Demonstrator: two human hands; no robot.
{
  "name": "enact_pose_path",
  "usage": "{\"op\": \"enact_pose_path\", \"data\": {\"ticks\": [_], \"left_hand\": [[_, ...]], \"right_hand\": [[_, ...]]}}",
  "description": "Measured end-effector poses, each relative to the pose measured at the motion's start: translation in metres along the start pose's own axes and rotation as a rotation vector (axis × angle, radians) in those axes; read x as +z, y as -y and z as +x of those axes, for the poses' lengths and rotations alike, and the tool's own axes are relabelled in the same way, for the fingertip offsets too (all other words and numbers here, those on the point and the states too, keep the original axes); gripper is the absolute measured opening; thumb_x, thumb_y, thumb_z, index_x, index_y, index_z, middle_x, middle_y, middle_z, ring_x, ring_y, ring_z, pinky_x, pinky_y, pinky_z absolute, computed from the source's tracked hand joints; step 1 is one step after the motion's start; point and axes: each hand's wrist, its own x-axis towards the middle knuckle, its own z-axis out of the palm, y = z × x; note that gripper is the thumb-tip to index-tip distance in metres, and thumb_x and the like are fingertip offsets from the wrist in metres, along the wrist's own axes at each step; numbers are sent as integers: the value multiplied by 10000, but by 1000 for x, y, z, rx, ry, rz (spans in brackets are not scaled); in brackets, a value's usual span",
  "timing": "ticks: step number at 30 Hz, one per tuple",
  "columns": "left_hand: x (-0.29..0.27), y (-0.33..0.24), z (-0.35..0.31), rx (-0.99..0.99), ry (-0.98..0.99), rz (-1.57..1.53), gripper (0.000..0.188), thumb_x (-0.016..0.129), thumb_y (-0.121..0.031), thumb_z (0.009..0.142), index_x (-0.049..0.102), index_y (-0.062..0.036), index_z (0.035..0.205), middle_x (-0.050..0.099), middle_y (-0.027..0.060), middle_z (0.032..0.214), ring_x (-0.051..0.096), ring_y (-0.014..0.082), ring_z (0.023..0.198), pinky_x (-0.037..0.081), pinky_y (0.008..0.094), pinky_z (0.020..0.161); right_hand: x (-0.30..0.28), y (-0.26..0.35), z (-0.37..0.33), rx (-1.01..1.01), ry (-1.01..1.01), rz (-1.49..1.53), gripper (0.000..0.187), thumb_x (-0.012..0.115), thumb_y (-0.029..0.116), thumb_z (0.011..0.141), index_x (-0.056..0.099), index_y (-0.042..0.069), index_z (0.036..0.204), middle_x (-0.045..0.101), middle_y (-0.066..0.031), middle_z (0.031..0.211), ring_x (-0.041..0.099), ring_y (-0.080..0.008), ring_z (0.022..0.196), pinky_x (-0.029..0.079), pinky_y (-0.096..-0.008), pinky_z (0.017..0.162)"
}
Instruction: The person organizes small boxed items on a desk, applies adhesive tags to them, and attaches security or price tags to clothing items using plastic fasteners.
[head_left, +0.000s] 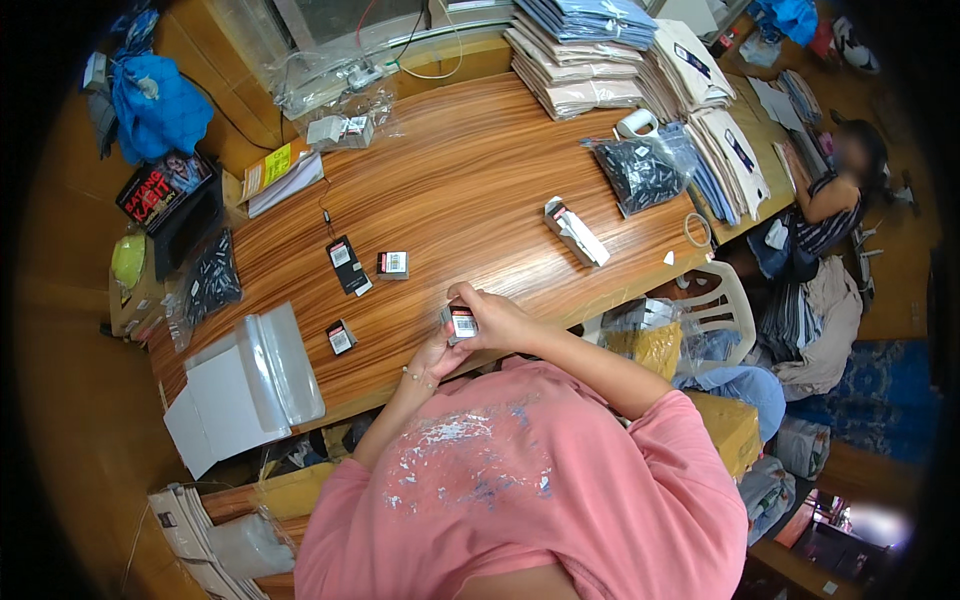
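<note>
Close to the table's front edge, both my hands hold a small stack of barcode tags [461,323]. My left hand [434,357] grips it from below and the left side, a beaded bracelet at its wrist. Around its right side and top curl the fingers of my right hand [492,318]. Just beyond lies another short stack of barcode tags [393,264]. Left of that rests a black hang tag [348,266] with a barcode label and a cord. A smaller stack of tags [341,337] sits nearer to me on the left.
An opened white box [576,233] lies to the right. Bags of small black pieces [640,172] [211,275] rest at both sides. Folded packed shirts [580,65] are piled at the back right. Clear plastic sleeves [285,365] cover the left front. A person [835,185] sits at the far right.
</note>
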Motion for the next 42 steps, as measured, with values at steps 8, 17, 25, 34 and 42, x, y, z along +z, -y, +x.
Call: {"op": "enact_pose_path", "data": {"ticks": [8, 17, 25, 34, 42], "left_hand": [[-11, -5, -6, 8, 9, 61, 636, 740, -323, 693, 421, -103, 1197, 525, 48, 1101, 512, 179, 1011, 446, 312, 854], [5, -37, -62, 631, -665, 880, 582, 477, -203, 911, 137, -115, 1375, 496, 117, 1138, 522, 162, 950, 434, 278, 822], [67, -10, -34, 670, -528, 1019, 511, 480, -163, 900, 231, -90, 1340, 493, 116, 1120, 507, 157, 978, 411, 266, 832], [68, 34, 167, 151, -456, 984, 572, 574, -301, 845, 337, 7, 1265, 480, 122, 1180, 444, 190, 1107, 375, 300, 895], [100, 52, 239, 35, -615, 645, 370, 594, -364, 819, 483, -148, 1099, 521, 13, 1112, 400, 165, 1100, 227, 499, 932]], "right_hand": [[-3, 3, 7, -174, 101, -30, 379, 730, 177, 590, 457, 36, 812, 541, -139, 785, 549, -363, 745, 438, -413, 633], [1, -62, 12, -281, 43, -622, 434, 708, 299, 653, 536, 36, 952, 522, -166, 1059, 470, -314, 1057, 365, -477, 889], [-93, -94, -25, 281, -712, -544, 623, 707, 391, 669, 474, 13, 1107, 469, -223, 1116, 433, -357, 1044, 361, -476, 849], [-96, -184, -55, 316, -648, 203, 350, 572, 253, 837, 543, 12, 1090, 597, -152, 928, 553, -257, 844, 428, -341, 763], [-117, -188, -71, 463, -464, 641, 409, 391, 303, 947, 483, 4, 1210, 570, -94, 1091, 502, -149, 999, 370, -254, 879]]}}
